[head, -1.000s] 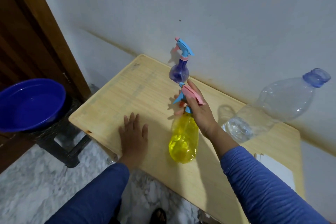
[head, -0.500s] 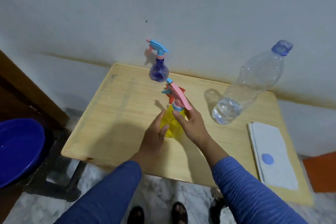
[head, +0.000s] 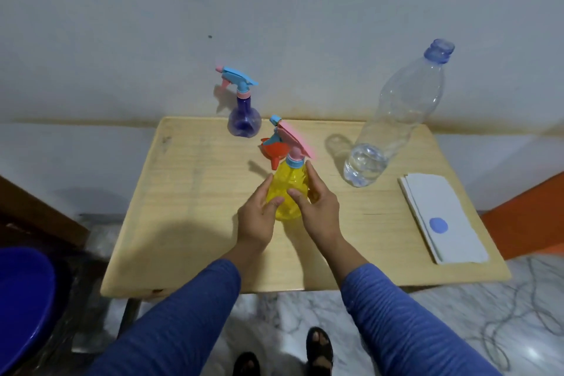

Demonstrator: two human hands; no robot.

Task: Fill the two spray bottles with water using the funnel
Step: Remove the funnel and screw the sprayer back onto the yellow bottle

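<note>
- While both hands cup the yellow bottle point(head: 288, 192), much has changed from 1 second ago: then the left hand point(head: 259, 217) lay flat on the table and only the right hand point(head: 317, 210) touched the bottle, up at its trigger.
- Half a second ago the left had come to the bottle's side; now both hands sit lower, on its body, fingers curved round it from either side, left thumb and right index finger on the front.
- That bottle stands upright near the table's middle, its pink and blue spray head point(head: 293, 139) on.
- Just behind it, partly hidden by the spray head, lies the red funnel point(head: 274, 151), which was scarcely seen in the earlier frames.
- Farther back, by the wall, the purple bottle point(head: 244, 122) stands upright with its blue head on, where it stood before.
- To the right stands the clear bottle point(head: 396, 119), uncapped, with a little water at the bottom.
- Its cap point(head: 438, 226) rests on a folded white cloth point(head: 445, 223) at the table's right edge.
- Underneath all this is a pale wooden table point(head: 189, 207) set against a white wall point(head: 274, 9).
- At the near left a blue basin point(head: 21, 299) sits beside it, over a marbled floor point(head: 488, 299).
- The view has swung right since 1 second ago, so the brown door frame is mostly out of sight and an orange surface point(head: 531, 217) shows at right.
</note>
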